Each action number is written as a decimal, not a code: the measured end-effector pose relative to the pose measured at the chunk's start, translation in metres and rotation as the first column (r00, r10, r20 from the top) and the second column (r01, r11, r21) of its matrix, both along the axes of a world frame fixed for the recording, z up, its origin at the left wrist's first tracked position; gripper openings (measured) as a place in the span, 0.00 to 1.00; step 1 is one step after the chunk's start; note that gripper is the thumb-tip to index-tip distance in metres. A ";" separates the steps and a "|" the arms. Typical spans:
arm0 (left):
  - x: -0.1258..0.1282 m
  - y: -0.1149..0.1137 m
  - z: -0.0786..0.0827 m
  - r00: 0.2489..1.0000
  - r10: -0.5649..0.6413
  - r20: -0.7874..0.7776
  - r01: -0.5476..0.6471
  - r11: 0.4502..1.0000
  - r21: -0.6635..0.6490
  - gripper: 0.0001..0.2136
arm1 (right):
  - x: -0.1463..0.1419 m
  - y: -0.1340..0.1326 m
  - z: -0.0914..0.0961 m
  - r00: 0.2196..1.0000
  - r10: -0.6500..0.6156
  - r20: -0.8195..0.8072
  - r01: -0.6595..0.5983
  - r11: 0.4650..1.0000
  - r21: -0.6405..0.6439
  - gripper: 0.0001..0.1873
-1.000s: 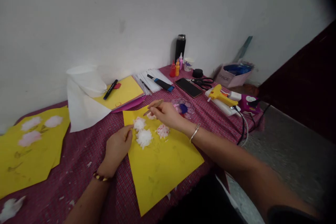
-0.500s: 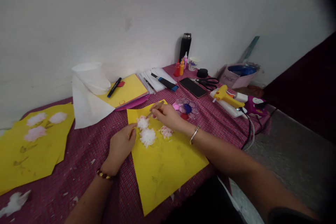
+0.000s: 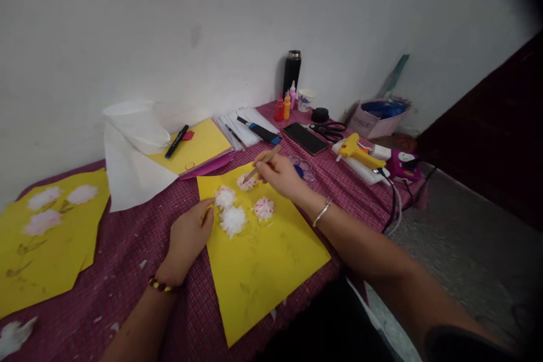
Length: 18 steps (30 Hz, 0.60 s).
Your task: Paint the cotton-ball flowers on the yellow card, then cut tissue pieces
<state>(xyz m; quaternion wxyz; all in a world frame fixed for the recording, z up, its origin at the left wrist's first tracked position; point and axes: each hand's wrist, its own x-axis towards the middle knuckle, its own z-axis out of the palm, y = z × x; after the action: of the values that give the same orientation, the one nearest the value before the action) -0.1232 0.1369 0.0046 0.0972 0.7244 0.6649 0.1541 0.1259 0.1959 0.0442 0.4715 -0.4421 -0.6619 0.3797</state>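
Observation:
A yellow paper sheet (image 3: 258,260) lies on the checked red tablecloth (image 3: 127,249). On it sit several fluffy white cotton flowers: a top one (image 3: 246,182), a left one (image 3: 224,197), a middle one (image 3: 233,219) and a red-speckled one (image 3: 263,208). My right hand (image 3: 282,174) pinches a thin wooden brush (image 3: 263,162), its tip touching the top flower. My left hand (image 3: 189,237) rests at the sheet's left edge with fingers curled, pressing the paper beside the left flower.
A paint palette (image 3: 303,168) lies just behind my right hand. Further back are a black phone (image 3: 304,138), scissors (image 3: 328,131), a yellow glue gun (image 3: 356,151), paint bottles (image 3: 283,107), a black flask (image 3: 292,70). Another yellow sheet with flowers (image 3: 46,237) lies left, white tissue (image 3: 131,158) behind.
The brush tip moved from near the left flower up to the top flower, and my right hand shifted slightly right. My left hand stayed at the paper's edge.

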 end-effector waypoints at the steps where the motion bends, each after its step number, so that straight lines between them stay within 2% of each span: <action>1: 0.000 0.000 0.001 1.000 0.015 0.004 -0.015 1.000 0.002 0.20 | 0.011 -0.002 0.004 0.998 -0.033 -0.052 0.033 0.999 0.001 0.05; 5: -0.004 0.000 0.001 0.994 0.064 0.091 -0.069 0.996 0.058 0.23 | 0.064 -0.019 0.008 0.982 -0.157 -0.104 0.157 0.988 -0.002 0.06; 9: -0.009 0.004 -0.004 0.971 0.074 0.226 -0.105 0.986 0.127 0.24 | 0.101 -0.034 -0.005 0.957 -0.268 -0.106 0.264 0.963 -0.052 0.10; 14: -0.009 0.006 -0.006 0.969 0.090 0.230 -0.122 0.985 0.126 0.23 | 0.111 -0.035 -0.022 0.936 -0.333 -0.112 0.316 0.938 -0.142 0.12; 18: -0.007 0.005 -0.005 0.973 0.079 0.216 -0.107 0.987 0.121 0.22 | 0.108 -0.031 -0.028 0.963 -0.259 -0.081 0.235 0.945 -0.230 0.12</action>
<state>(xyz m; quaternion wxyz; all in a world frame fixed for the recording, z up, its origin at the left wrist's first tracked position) -0.1306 0.1417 -0.0007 0.1112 0.6767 0.6726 0.2779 0.2341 0.1646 0.0157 0.4997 -0.5490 -0.5286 0.4118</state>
